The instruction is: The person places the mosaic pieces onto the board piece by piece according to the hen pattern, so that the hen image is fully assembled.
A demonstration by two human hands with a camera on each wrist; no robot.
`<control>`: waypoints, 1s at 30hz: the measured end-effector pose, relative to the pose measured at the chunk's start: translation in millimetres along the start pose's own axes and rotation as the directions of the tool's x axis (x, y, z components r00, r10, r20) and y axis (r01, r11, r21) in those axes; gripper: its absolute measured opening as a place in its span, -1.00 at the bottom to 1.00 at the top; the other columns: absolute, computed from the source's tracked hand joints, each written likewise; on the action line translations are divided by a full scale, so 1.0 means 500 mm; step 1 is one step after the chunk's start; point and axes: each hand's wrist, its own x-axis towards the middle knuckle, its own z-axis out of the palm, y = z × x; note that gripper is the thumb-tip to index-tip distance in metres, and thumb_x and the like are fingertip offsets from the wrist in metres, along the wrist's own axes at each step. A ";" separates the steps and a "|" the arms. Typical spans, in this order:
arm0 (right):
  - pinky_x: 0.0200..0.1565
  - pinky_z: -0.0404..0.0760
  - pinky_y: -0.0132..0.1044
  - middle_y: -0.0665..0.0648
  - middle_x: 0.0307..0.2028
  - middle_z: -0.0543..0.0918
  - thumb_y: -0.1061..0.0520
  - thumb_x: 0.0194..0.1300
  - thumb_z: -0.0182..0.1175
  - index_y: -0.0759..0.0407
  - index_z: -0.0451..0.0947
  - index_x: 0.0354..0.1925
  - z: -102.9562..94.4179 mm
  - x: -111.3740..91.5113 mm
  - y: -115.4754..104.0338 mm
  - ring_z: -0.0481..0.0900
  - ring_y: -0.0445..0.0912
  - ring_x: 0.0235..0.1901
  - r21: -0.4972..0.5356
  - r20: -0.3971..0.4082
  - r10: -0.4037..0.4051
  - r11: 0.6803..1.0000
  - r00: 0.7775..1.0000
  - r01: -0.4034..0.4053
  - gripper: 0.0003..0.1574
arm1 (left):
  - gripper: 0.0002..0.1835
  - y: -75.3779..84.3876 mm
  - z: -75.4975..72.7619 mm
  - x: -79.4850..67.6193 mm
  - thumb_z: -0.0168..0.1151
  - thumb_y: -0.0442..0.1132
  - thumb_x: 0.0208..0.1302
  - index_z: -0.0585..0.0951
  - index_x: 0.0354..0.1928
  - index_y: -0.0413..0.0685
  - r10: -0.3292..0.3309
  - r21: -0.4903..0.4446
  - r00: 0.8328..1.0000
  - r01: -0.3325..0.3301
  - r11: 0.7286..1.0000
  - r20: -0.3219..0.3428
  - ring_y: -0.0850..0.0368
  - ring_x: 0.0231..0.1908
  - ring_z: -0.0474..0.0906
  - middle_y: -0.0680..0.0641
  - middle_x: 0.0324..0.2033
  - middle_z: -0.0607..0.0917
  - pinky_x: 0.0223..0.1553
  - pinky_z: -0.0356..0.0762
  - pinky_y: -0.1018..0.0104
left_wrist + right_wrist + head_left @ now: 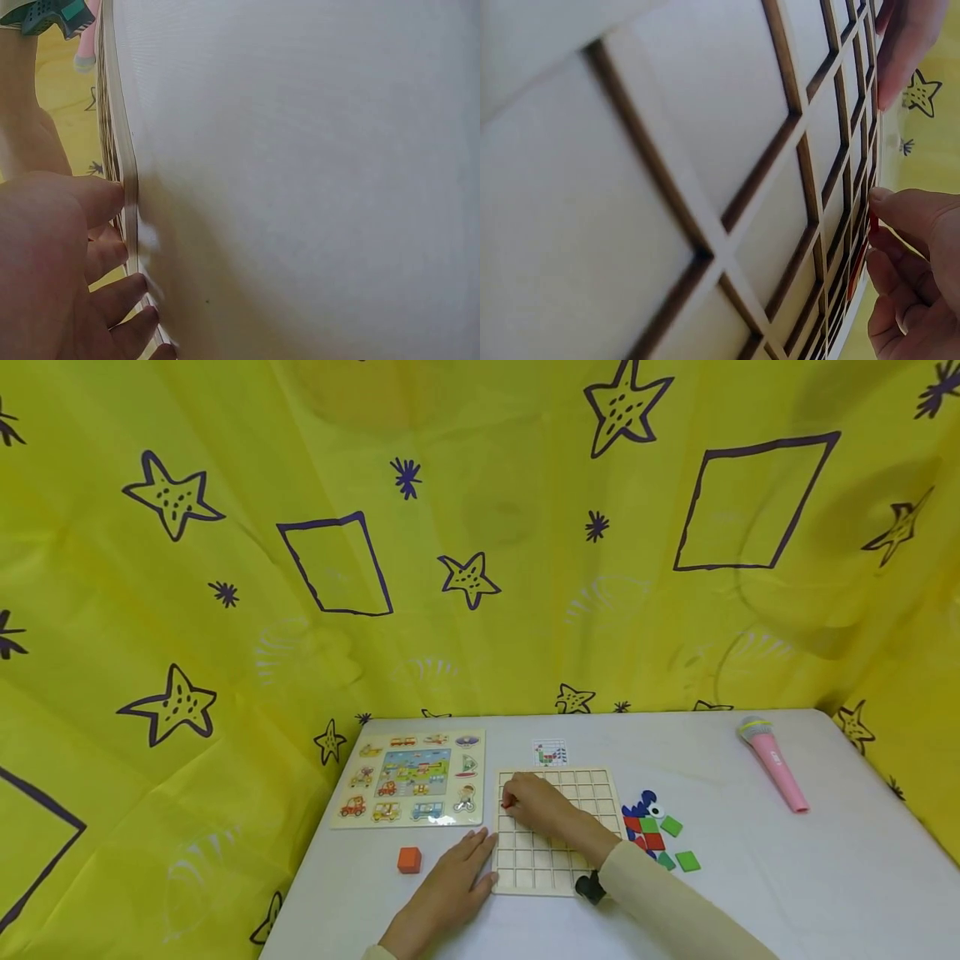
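Grid board [534, 865] lies beneath your right hand [536, 804], which pinches a red piece [874, 223] at the board's left side, while your left hand [450, 881], fingers extended, touches its left edge, probably steadying it.

No readable text, brand or number in any view. Pink microphone [780, 772]: pale letter-like marking [776, 755] on handle, too small to make out. Small card [551, 752]: coloured figure on printed grid, any characters too small to read.
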 end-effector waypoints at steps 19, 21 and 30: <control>-0.13 0.60 -0.19 -0.05 -0.28 0.59 0.24 0.40 0.38 0.07 0.66 -0.28 0.002 0.004 -0.008 0.48 -0.15 -0.24 -0.029 0.013 0.007 1.000 1.000 -0.007 -0.90 | -0.34 -0.006 0.008 0.003 0.12 0.08 0.60 0.32 0.62 0.07 0.007 0.014 1.000 -0.007 1.000 -0.003 -0.12 0.57 0.27 -0.06 0.58 0.35 0.51 0.35 -0.15; -0.12 0.61 -0.18 -0.06 -0.29 0.59 0.24 0.41 0.38 0.07 0.66 -0.28 0.002 0.005 -0.008 0.50 -0.15 -0.24 -0.035 0.014 0.014 0.999 1.000 -0.013 -0.89 | -0.33 -0.005 0.008 0.004 0.12 0.09 0.60 0.32 0.62 0.08 0.000 0.012 1.000 0.000 1.000 0.000 -0.11 0.57 0.26 -0.05 0.59 0.34 0.52 0.34 -0.14; -0.08 0.65 -0.14 -0.06 -0.30 0.60 0.24 0.41 0.36 0.07 0.65 -0.31 -0.003 0.005 -0.010 0.53 -0.15 -0.23 -0.044 0.014 0.031 0.999 0.999 -0.030 -0.87 | -0.35 -0.009 0.012 0.002 0.11 0.08 0.61 0.34 0.61 0.06 0.022 0.016 0.999 -0.022 1.000 -0.026 -0.14 0.55 0.29 -0.08 0.57 0.37 0.50 0.37 -0.15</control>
